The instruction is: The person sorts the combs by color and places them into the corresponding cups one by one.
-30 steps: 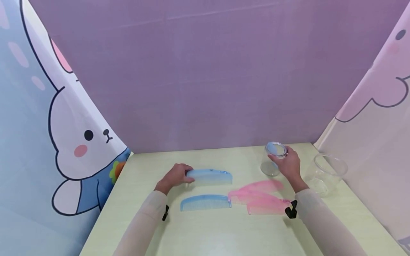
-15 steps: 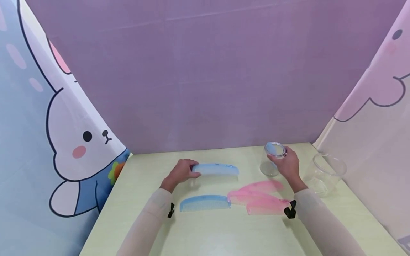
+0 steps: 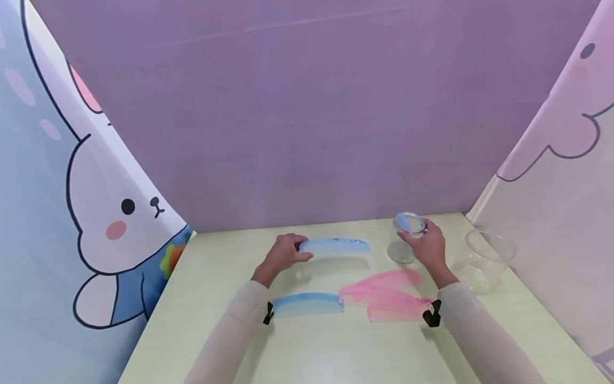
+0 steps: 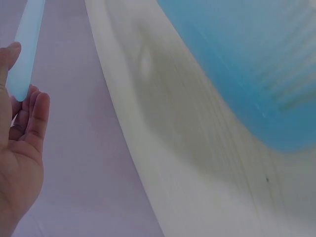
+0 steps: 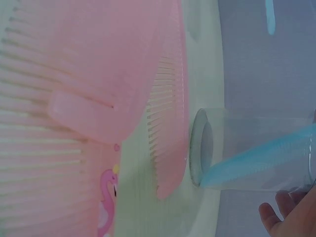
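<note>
I have the left hand (image 3: 283, 252) pinching the held comb (image 3: 338, 246) at its left end, thumb against fingers, clear of the counter (image 3: 326, 352), with its long axis roughly level and its free end pointing right toward the jar (image 3: 401, 252). My right hand (image 3: 429, 247) grips the jar near its rim, where a second comb (image 5: 256, 155) leans inside. What my next move turns on, I judge, is that the held comb lies crosswise to the jar's upright axis, left of its mouth.
</note>
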### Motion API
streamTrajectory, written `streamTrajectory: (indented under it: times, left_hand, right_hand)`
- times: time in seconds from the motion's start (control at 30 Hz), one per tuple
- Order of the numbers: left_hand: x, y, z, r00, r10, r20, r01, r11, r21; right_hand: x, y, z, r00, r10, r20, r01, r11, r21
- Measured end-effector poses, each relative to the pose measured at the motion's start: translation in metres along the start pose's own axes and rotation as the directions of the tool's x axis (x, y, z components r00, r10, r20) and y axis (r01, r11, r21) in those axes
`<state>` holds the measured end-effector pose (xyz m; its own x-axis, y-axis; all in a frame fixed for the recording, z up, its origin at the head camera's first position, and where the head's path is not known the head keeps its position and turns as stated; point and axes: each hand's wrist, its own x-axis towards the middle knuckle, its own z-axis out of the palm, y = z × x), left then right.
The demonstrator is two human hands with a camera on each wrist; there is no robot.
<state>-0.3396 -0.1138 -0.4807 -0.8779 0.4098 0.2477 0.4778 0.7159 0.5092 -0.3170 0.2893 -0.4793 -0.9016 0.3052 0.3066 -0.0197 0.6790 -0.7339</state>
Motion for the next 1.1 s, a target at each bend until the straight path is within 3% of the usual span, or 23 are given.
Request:
streamTrajectory:
  times: [0.4,0.87,1.1]
  left_hand:
    - [0.008,0.018,0.005,0.995,0.066,-0.078,-0.071,0.995,-0.064]
    - [0.025,0.063,0.013,0.983,0.101,-0.151,-0.121,0.984,-0.128]
    - [0.033,0.08,0.014,0.985,0.083,-0.151,-0.103,0.986,-0.131]
  right_hand:
    - [0.0,0.002,0.002,1.0,0.009,0.007,-0.008,1.0,-0.003]
    - [-0.002,0.0,0.0,1.0,-0.008,0.017,0.008,1.0,-0.003]
    - [-0.002,-0.002,0.002,1.0,-0.015,0.018,0.015,1.0,-0.004]
